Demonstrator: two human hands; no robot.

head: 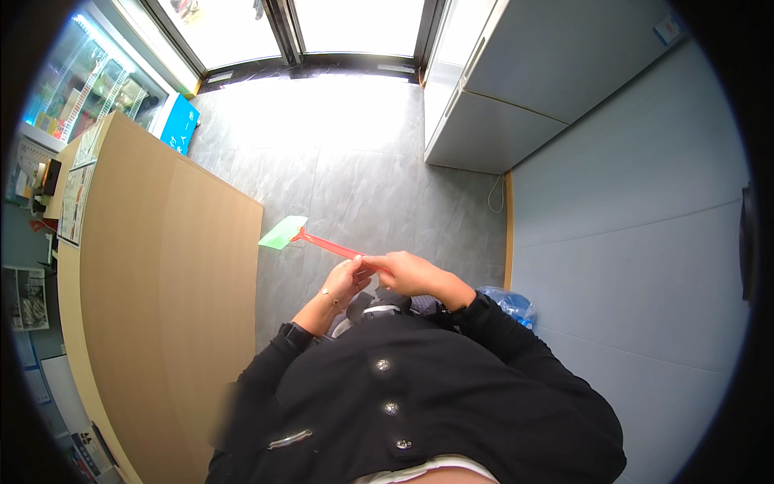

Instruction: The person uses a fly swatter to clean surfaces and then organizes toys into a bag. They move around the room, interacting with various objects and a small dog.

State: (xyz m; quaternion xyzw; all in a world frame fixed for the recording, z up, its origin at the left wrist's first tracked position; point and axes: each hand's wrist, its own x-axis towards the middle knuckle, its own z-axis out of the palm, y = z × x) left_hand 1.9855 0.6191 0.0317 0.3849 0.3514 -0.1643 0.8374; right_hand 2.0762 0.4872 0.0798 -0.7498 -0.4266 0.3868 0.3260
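A plastic fly swatter (332, 245) with a red handle and a flat green head points away to the upper left, held in front of my body. My right hand (414, 275) grips the rear of the handle, its index finger stretched along it. From the other side, my left hand (346, 283) meets the handle with its thumb close to my right index fingertip and its fingers curled beneath. The green swatter head is near the edge of the wood-panelled counter (169, 242), over the grey tiled floor (357, 193). The handle's rear end is hidden by my right hand.
Left of me, framed sheets (77, 202) lean along the counter, with a lit display fridge (91, 85) beyond. Glass doors (357, 27) stand ahead. A tall refrigerator (514, 72) stands against the right wall (629, 242). Bottles in plastic wrap (511, 302) sit by my right arm.
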